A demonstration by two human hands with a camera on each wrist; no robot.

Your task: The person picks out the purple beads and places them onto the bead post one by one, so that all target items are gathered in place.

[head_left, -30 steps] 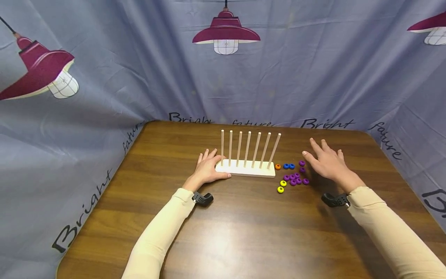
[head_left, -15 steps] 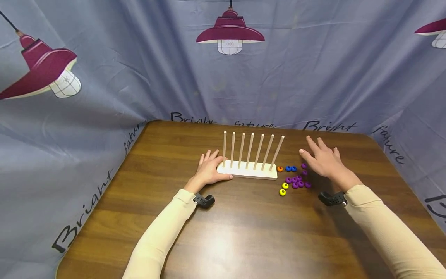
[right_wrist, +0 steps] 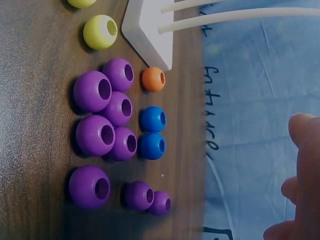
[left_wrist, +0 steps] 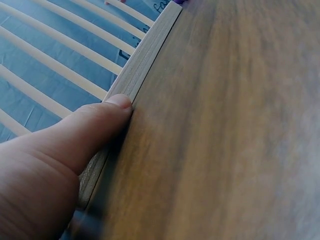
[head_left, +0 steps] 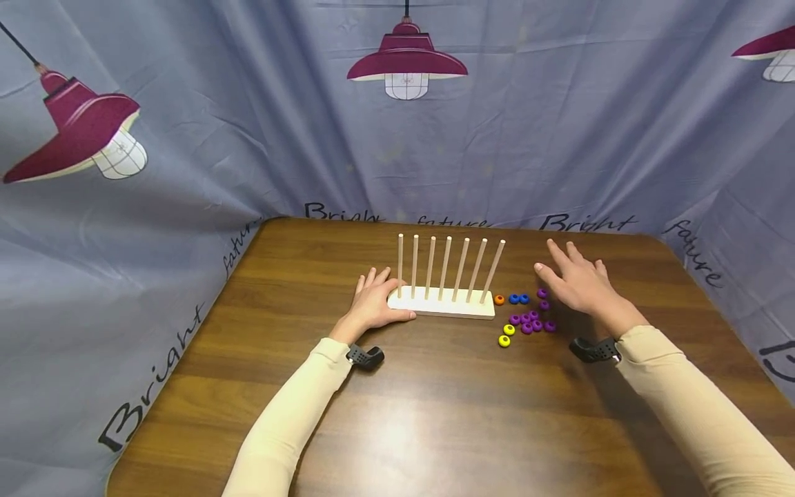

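- On the head view, I see the left hand (head_left: 373,305) flat at the left end of a pale wooden peg rack (head_left: 447,310) — thumb along the near edge, fingers beyond the far side — gripping that end between them.
- Same view: the right hand (head_left: 580,284) is held above the table (head_left: 466,407), palm down and pointing far and slightly left, its fingers spread wide with nothing in them.
- The rack sits lengthwise from left to right between the hands, its seven bare pegs (head_left: 446,266) rising as a row between me and the far blue-grey curtain (head_left: 528,138).
- Just beyond the rack's right end lie an orange bead (head_left: 496,302), two blue beads (head_left: 513,301), eight purple beads (head_left: 526,330) and, on the near side, two yellow beads (head_left: 500,343).
- Cream sleeves (head_left: 288,414) and black wristbands (head_left: 365,357) cover both forearms and wrists.
- On the left wrist view, the thumb (left_wrist: 95,122) presses the rack's near edge and hides part of it; I cannot see the other fingers here.
- On the right wrist view, I get only part of the right hand, its fingertips (right_wrist: 302,127) well apart from the beads. The orange bead is near the rack's corner, the blue pair sit side by side, and five purples cluster tightly, with three more further right.
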